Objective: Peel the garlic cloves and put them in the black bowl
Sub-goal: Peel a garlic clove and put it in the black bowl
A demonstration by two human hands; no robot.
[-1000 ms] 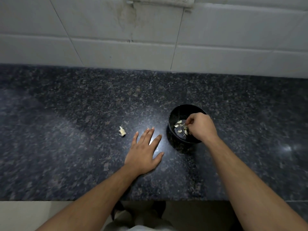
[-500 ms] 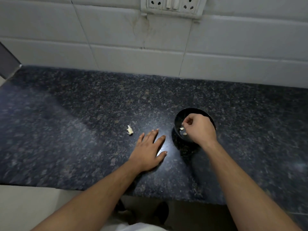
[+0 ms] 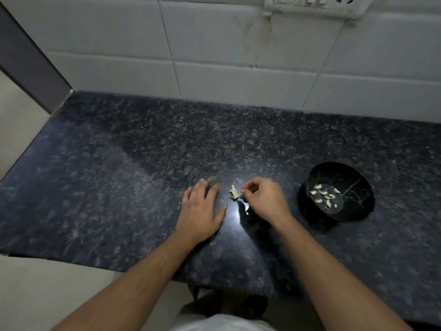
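A black bowl (image 3: 358, 211) stands on the dark granite counter at the right, with several peeled garlic cloves (image 3: 324, 197) in it. One small pale garlic piece (image 3: 233, 193) lies on the counter between my hands. My left hand (image 3: 201, 209) rests flat on the counter just left of it, fingers straight. My right hand (image 3: 265, 199) hovers just right of the piece, fingers curled with thumb and forefinger close together; nothing shows between them. The hand stands apart from the bowl.
The granite counter (image 3: 119, 187) ends at a front edge near me and a left edge beside a grey panel (image 3: 31, 63). White wall tiles (image 3: 238, 56) rise behind, with a socket plate (image 3: 312, 3) at the top right.
My right hand has left the bowl and moved left to the garlic piece on the counter. The camera has swung, so the bowl now sits further right.
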